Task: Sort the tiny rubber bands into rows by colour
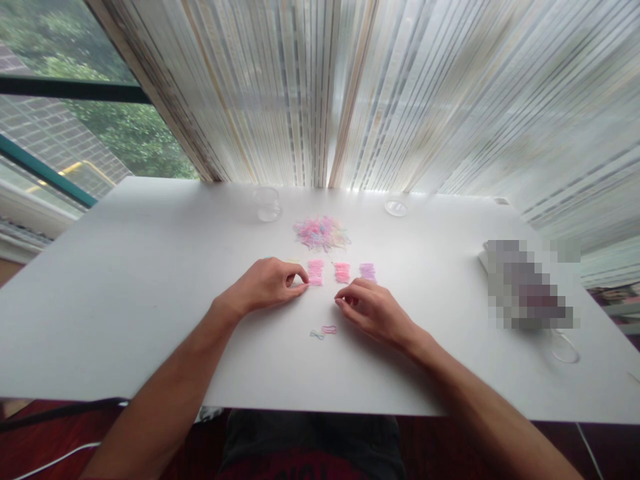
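Observation:
Thumb and forefinger of my left hand (267, 283) come together at the lower left edge of a pink row of thin loops (315, 273), which look like small rubber bands. Whether a loop is between those fingertips is too small to see. My right hand (373, 308) has its fingers curled and its tips pressed together, just below a coral row (342, 273) and a purple row (368, 271). What it pinches, if anything, I cannot make out. Closer to me lie a loose pink loop (329, 329) and a pale blue, twisted loop (317, 335). A yellowish row (293, 261) is partly hidden behind my left hand.
Beyond the rows spreads a loose pile of mixed pastel loops (323, 233). A clear container (269, 207) and a clear round lid (396, 209) are at the back of the white table (150, 320). At right lies a blurred-out object (530, 287) with a white cord loop (565, 348).

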`<state>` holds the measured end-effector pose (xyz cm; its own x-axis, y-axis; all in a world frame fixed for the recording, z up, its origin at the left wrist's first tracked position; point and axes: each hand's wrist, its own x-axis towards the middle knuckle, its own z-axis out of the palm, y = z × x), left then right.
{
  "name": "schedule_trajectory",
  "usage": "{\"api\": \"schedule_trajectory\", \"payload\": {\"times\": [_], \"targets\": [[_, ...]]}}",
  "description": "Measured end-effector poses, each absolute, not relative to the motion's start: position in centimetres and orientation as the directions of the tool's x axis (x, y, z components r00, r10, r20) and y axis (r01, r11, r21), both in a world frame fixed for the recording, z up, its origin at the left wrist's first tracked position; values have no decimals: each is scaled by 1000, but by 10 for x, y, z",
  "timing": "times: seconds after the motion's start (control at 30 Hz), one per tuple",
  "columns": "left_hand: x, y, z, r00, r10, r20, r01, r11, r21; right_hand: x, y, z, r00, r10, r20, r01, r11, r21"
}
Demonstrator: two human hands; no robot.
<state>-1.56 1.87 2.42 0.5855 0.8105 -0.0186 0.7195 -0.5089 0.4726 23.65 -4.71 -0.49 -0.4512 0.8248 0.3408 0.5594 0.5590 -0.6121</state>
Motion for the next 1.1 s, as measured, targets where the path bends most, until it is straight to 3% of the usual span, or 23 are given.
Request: {"api": "schedule_trajectory", "payload": {"times": [1.1], "targets": [[-16, 19, 19, 580, 815, 18, 728, -528, 439, 236, -48, -4, -477, 829, 292, 573, 546, -611]]}}
